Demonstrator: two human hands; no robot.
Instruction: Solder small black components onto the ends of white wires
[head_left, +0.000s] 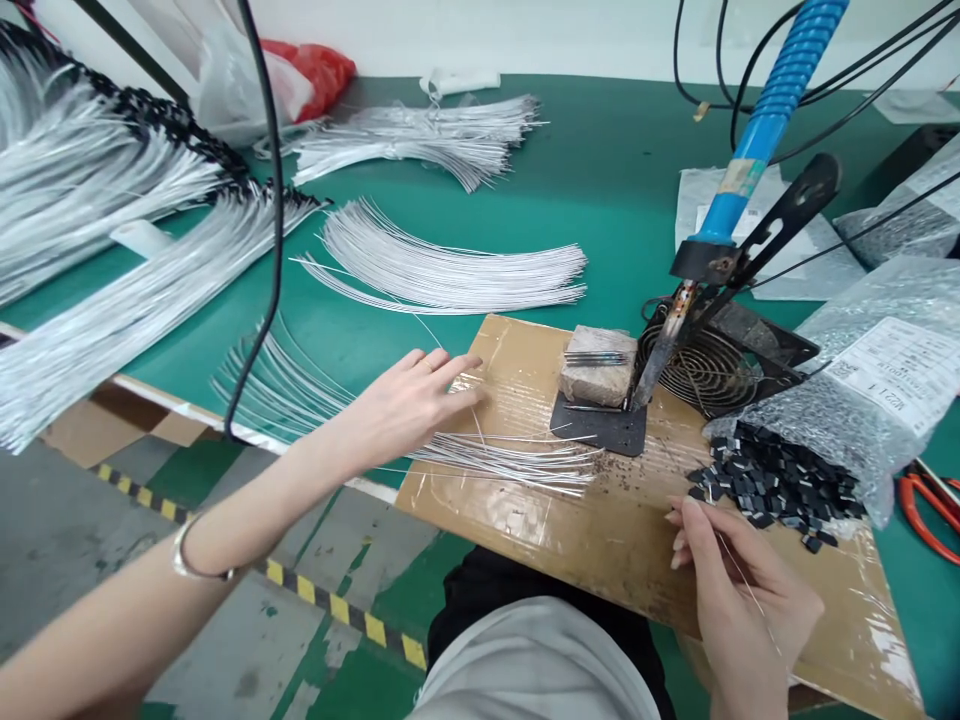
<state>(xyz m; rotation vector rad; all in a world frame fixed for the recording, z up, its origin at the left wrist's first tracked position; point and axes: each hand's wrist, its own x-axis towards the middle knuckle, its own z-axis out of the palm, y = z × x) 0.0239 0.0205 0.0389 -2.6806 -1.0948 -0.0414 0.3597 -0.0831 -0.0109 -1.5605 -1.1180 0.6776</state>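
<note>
The left hand [420,400] stretches forward, palm down; the right hand [739,575] curls, apparently in a pinch.

- A thin silvery-white wire [750,592] in the right hand [769,570]: the stretch inside the grip is hidden by the thumb, and its lower end is lost against the wrist.
- A loose spread of thin white wires [517,462]: its middle is covered by the left hand [412,402]; whether those fingers hold a strand cannot be told.
- A heap of small flat black pieces [784,490]: partly covered by a clear bubble-wrap bag [795,385].
- A white printed label [900,370]: smaller print unreadable.
- A ribbed bright-blue tube [795,70]: cut off by the top edge.
- Red-handled cutters [916,515]: cut off by the right edge.
</note>
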